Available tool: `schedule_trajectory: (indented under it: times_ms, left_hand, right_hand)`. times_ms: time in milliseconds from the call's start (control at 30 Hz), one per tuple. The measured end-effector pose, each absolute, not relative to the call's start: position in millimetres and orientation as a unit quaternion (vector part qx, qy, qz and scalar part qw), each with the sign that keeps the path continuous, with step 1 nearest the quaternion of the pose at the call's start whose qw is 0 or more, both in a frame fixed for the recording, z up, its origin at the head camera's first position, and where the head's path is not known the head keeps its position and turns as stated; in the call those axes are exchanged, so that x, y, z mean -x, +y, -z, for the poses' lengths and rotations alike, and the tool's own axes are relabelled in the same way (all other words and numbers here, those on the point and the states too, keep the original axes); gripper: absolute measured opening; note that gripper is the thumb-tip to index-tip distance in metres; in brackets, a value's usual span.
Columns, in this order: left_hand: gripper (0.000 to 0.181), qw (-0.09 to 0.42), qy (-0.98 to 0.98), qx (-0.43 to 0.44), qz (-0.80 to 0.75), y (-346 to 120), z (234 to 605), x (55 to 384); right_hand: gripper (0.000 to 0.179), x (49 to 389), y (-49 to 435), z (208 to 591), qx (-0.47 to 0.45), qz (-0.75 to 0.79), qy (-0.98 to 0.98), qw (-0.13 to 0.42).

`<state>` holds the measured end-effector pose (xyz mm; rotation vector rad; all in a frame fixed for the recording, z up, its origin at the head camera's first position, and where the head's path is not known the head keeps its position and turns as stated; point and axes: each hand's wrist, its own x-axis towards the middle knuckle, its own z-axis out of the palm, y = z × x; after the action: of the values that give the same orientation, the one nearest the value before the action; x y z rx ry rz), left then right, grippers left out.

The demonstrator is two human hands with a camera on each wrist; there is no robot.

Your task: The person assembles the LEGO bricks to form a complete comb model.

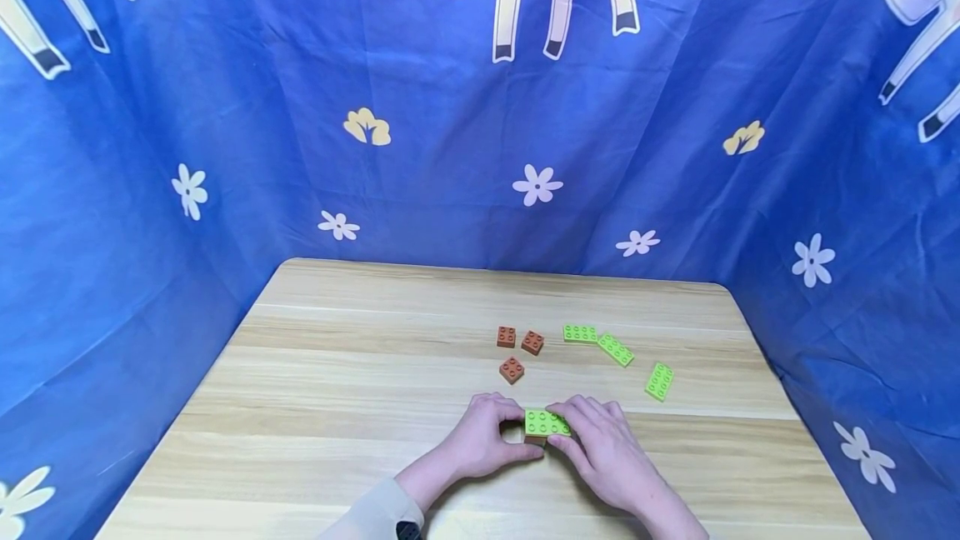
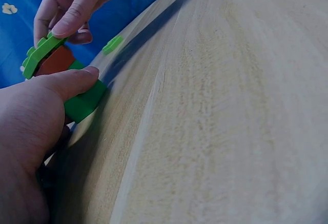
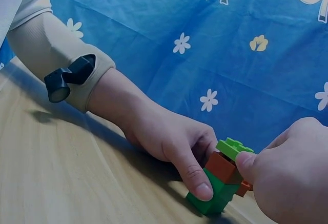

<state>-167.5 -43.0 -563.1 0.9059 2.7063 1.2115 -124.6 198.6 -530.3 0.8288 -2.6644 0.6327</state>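
Observation:
My left hand grips a small stack of toy building bricks near the table's front, its thumb across the dark green bottom part. A reddish-brown brick sits above the dark green. On top lies a thin light green eight-stud brick, pinched by my right hand at its right end. In the right wrist view this top brick tilts slightly over the brown one. My palms and fingers hide part of the stack's sides.
Beyond the hands lie three loose brown four-stud bricks. To their right are three light green eight-stud bricks. The wooden table is bordered by blue patterned cloth at the back and sides.

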Motion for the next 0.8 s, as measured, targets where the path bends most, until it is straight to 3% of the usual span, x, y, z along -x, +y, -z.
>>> schedule_trajectory:
  times_ms: [300, 467, 800]
  left_hand:
    - [0.035, 0.021, 0.872, -0.293, -0.391, -42.9, 561.3, 167.5]
    - [0.045, 0.036, 0.871, -0.287, -0.397, -45.1, 559.8, 167.7]
    - [0.05, 0.037, 0.807, -0.305, -0.504, -48.1, 551.8, 166.5]
  right_hand:
    - [0.031, 125.7, 199.9, 530.9, -0.289, -0.208, -0.924, 0.141]
    - [0.03, 126.8, 199.4, 530.5, -0.29, -0.206, -0.924, 0.138]
    - [0.032, 127.3, 199.9, 529.5, -0.293, -0.205, -0.923, 0.143]
